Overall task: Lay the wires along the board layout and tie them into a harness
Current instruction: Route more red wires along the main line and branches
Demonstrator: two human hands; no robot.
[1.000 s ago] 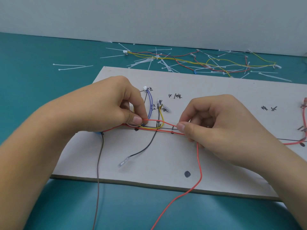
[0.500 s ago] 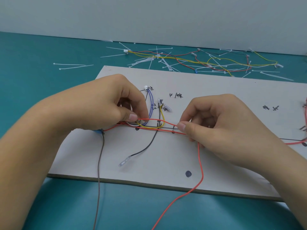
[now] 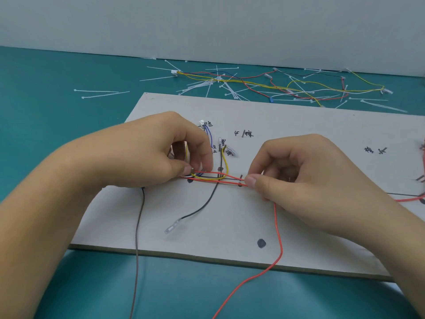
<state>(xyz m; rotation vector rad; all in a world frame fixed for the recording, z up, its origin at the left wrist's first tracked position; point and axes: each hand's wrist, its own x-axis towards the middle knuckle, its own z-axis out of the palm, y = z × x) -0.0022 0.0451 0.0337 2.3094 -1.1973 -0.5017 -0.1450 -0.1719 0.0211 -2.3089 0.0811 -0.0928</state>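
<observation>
A white layout board (image 3: pixel 299 125) with ink marks and small pins lies on the teal table. Along its middle run red wires (image 3: pixel 230 183), a yellow wire (image 3: pixel 226 165) and a blue wire (image 3: pixel 209 135), bunched together. My left hand (image 3: pixel 161 153) pinches the bunch at its left end between thumb and forefinger. My right hand (image 3: pixel 299 173) pinches the red wires at the right end of the run. A loose red wire (image 3: pixel 279 236) hangs from my right hand over the board's front edge. A black wire (image 3: pixel 202 209) with a clear terminal curves toward the front.
Spare coloured wires (image 3: pixel 287 87) and several white cable ties (image 3: pixel 207 85) lie scattered behind the board. Two cable ties (image 3: pixel 101 93) lie at the back left. A grey wire (image 3: pixel 137 238) runs off the board's front edge. More red wire (image 3: pixel 411 199) sits at the right edge.
My left thumb and forefinger have shifted slightly left along the bunch and re-pinched it. My right hand has stayed almost still on the red wires.
</observation>
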